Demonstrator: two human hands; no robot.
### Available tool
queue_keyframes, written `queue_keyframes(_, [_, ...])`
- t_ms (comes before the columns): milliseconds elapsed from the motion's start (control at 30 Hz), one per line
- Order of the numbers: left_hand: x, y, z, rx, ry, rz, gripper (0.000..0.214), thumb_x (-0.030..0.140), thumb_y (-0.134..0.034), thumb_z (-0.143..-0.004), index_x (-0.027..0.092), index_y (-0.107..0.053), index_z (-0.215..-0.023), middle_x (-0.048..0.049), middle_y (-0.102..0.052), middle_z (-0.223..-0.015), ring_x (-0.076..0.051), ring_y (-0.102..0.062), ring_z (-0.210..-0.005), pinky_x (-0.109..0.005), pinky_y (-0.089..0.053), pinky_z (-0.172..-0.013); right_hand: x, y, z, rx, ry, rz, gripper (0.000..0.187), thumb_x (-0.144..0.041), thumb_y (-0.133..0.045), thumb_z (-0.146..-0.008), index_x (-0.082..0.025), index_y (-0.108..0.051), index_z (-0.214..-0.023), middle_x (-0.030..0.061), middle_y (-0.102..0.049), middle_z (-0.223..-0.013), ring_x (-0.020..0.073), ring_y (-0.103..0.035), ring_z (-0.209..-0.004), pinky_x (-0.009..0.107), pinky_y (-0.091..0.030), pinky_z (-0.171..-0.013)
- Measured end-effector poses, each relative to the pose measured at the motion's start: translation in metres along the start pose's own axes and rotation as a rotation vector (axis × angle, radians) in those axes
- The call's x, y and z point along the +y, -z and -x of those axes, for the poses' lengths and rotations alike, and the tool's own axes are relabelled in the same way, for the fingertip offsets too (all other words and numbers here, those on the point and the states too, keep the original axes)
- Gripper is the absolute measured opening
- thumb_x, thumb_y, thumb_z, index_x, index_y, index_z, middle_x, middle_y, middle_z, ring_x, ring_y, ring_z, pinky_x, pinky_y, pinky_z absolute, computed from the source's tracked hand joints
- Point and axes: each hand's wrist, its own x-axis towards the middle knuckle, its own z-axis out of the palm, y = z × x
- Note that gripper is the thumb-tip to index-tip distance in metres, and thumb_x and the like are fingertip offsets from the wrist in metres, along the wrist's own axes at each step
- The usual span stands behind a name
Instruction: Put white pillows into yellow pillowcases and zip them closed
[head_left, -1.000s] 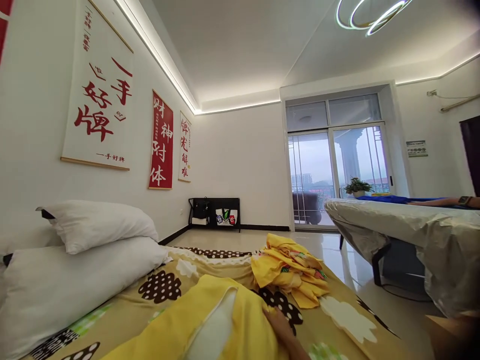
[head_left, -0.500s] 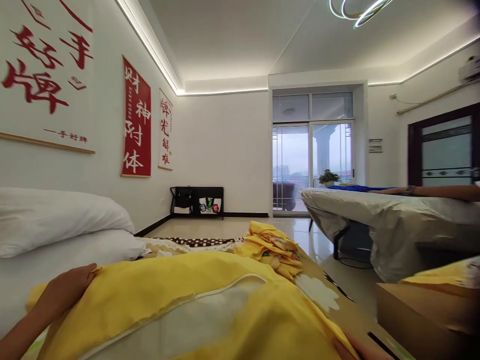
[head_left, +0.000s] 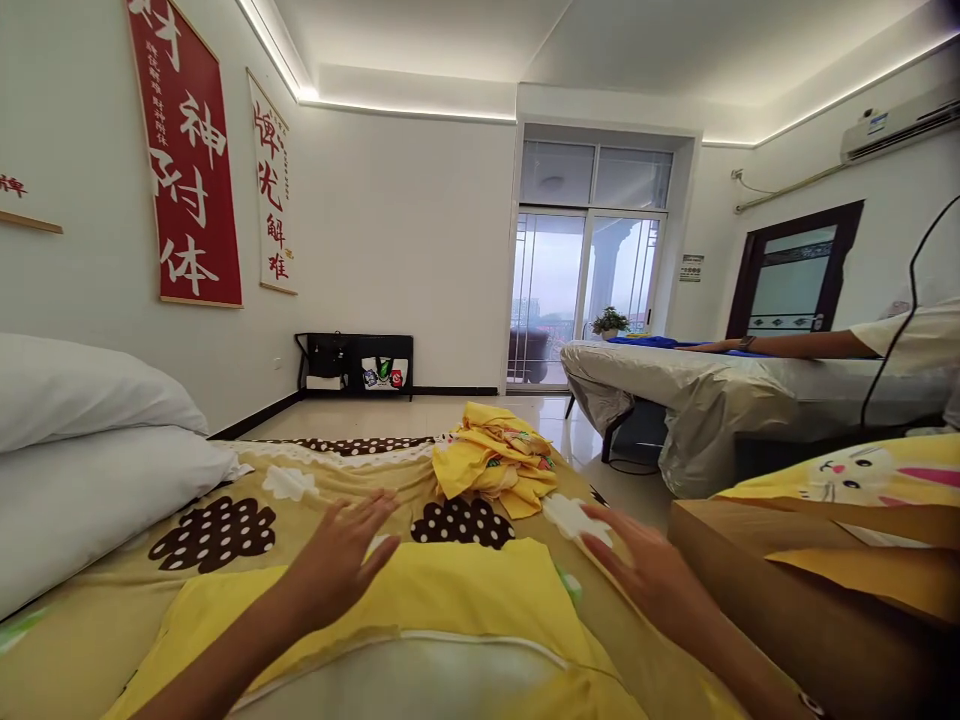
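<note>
A yellow fabric cover (head_left: 465, 585) with a curved white edging lies on the bed in front of me. Inside that edging shows a pale whitish area (head_left: 420, 680), which runs off the bottom of the view. Over its far left part hovers my left hand (head_left: 341, 560), empty, fingers stretched forward and thumb apart. My right hand (head_left: 641, 560) is also open and empty, just beyond the cover's right side. Ahead of both hands sits a crumpled pile of yellow printed cloth (head_left: 499, 455). The bed's brown sheet (head_left: 112, 610) carries dotted and white flower shapes.
White pillows (head_left: 97, 470) are stacked at the left. A cardboard box (head_left: 720, 550) stands at the right, with yellow rabbit-print cloth (head_left: 847, 470) on top. Behind it, a person's arm (head_left: 795, 345) rests on a plastic-covered table (head_left: 697, 375). A low black rack (head_left: 352, 360) stands by the wall.
Both hands have let go of the yellow cover and moved inward above the bed. The cover now lies lower and flatter, uncovering more sheet. My view has tilted down and turned right.
</note>
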Motion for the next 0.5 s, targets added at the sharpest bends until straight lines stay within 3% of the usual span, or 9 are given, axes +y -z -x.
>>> queue_keyframes(67, [0.013, -0.028, 0.002, -0.042, -0.018, 0.042, 0.051, 0.048, -0.027, -0.096, 0.027, -0.037, -0.142, -0.0071, -0.038, -0.147, -0.023, -0.032, -0.138, -0.05, -0.025, -0.111, -0.022, -0.053, -0.016, -0.069, -0.038, -0.023, 0.054, -0.054, -0.034, -0.086, -0.025, -0.053, -0.128, 0.0086, -0.05, -0.138, 0.0269, -0.042, -0.129, 0.046, -0.028, -0.108])
queue_keyframes(100, [0.014, -0.046, 0.007, -0.117, 0.007, 0.064, 0.053, 0.05, -0.027, -0.096, 0.027, -0.036, -0.142, -0.0071, -0.036, -0.147, -0.024, -0.031, -0.138, -0.05, -0.027, -0.111, -0.024, -0.083, -0.017, -0.219, -0.064, -0.044, 0.054, -0.052, -0.035, -0.086, -0.025, -0.051, -0.13, 0.0074, -0.046, -0.142, 0.0265, -0.036, -0.133, 0.046, -0.024, -0.11])
queue_keyframes(133, [0.013, -0.065, 0.014, -0.211, 0.046, 0.091, 0.054, 0.052, -0.026, -0.095, 0.027, -0.035, -0.143, -0.0065, -0.034, -0.148, -0.024, -0.031, -0.138, -0.05, -0.027, -0.111, -0.022, -0.11, -0.016, -0.304, -0.109, -0.051, 0.052, -0.052, -0.04, -0.084, -0.024, -0.056, -0.125, 0.0084, -0.051, -0.137, 0.0288, -0.04, -0.13, 0.049, -0.028, -0.108])
queue_keyframes(200, [0.008, -0.096, 0.029, -0.332, 0.115, 0.144, 0.057, 0.055, -0.023, -0.094, 0.03, -0.028, -0.145, -0.0025, -0.028, -0.15, -0.023, -0.028, -0.139, -0.05, -0.025, -0.113, -0.005, -0.147, -0.012, -0.408, -0.125, -0.09, 0.048, -0.053, -0.042, -0.083, -0.027, -0.061, -0.118, 0.0045, -0.058, -0.13, 0.0261, -0.048, -0.124, 0.043, -0.036, -0.103])
queue_keyframes(300, [-0.001, -0.114, 0.045, -0.344, 0.143, 0.185, 0.057, 0.056, -0.022, -0.093, 0.033, -0.022, -0.146, 0.0032, -0.022, -0.152, -0.02, -0.021, -0.141, -0.048, -0.017, -0.116, 0.037, -0.155, -0.017, -0.407, -0.157, -0.12, 0.046, -0.053, -0.046, -0.079, -0.024, -0.066, -0.108, 0.0067, -0.066, -0.115, 0.0251, -0.059, -0.11, 0.037, -0.044, -0.094])
queue_keyframes(367, [-0.005, -0.108, 0.045, -0.341, 0.149, 0.21, 0.057, 0.055, -0.025, -0.093, 0.033, -0.025, -0.146, 0.003, -0.026, -0.151, -0.021, -0.024, -0.141, -0.048, -0.017, -0.116, 0.061, -0.144, -0.026, -0.328, -0.233, -0.1, 0.046, -0.05, -0.041, -0.08, -0.017, -0.069, -0.097, 0.0148, -0.069, -0.103, 0.0313, -0.063, -0.1, 0.043, -0.047, -0.087])
queue_keyframes(433, [-0.011, -0.097, 0.034, -0.344, 0.162, 0.269, 0.057, 0.056, -0.029, -0.091, 0.033, -0.034, -0.143, 0.0008, -0.036, -0.148, -0.023, -0.036, -0.135, -0.045, -0.025, -0.114, 0.072, -0.138, -0.033, -0.258, -0.292, -0.091, 0.045, -0.049, -0.038, -0.08, -0.016, -0.069, -0.085, 0.0186, -0.07, -0.09, 0.0369, -0.065, -0.09, 0.05, -0.048, -0.077])
queue_keyframes(500, [-0.022, -0.086, 0.013, -0.335, 0.173, 0.333, 0.054, 0.057, -0.031, -0.089, 0.029, -0.056, -0.128, -0.0028, -0.06, -0.129, -0.025, -0.056, -0.116, -0.04, -0.04, -0.102, 0.068, -0.145, -0.035, -0.23, -0.263, -0.135, 0.037, -0.05, -0.043, -0.077, -0.023, -0.068, -0.077, 0.0127, -0.07, -0.081, 0.0353, -0.067, -0.081, 0.048, -0.05, -0.068])
